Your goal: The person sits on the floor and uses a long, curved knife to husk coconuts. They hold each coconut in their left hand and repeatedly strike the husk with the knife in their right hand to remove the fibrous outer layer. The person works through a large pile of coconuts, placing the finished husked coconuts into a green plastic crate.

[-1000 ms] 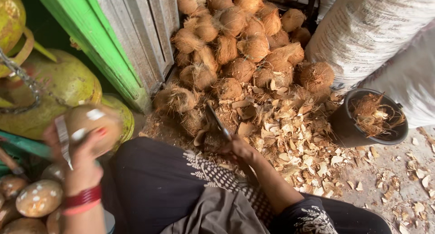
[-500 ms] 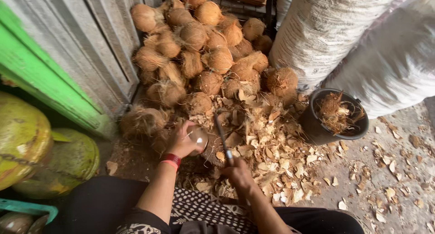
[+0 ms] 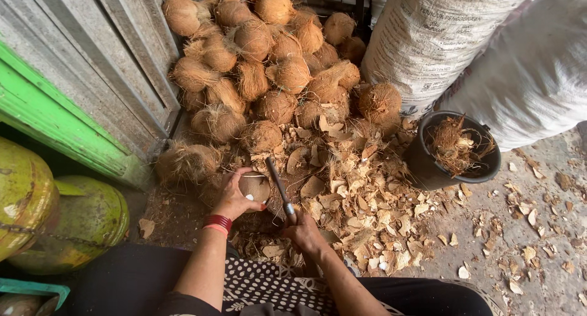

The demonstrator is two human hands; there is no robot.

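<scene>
My left hand (image 3: 234,195), with red bangles at the wrist, grips a small round husked coconut (image 3: 254,186) held low over the ground. My right hand (image 3: 304,230) is closed around the handle of a long dark knife (image 3: 279,188), whose blade points away from me and lies right beside the coconut. Both hands work just in front of a heap of broken shell pieces (image 3: 348,187).
A big pile of hairy brown coconuts (image 3: 263,65) rests against a grey wooden wall (image 3: 104,65). A black bucket (image 3: 449,154) with fibre stands on the right, below large white sacks (image 3: 489,47). Green-yellow gas cylinders (image 3: 55,212) sit at left under a green board (image 3: 55,120).
My left hand brought the coconut from my left side down to the shell heap beside the knife. The view swung from the left toward the coconut pile.
</scene>
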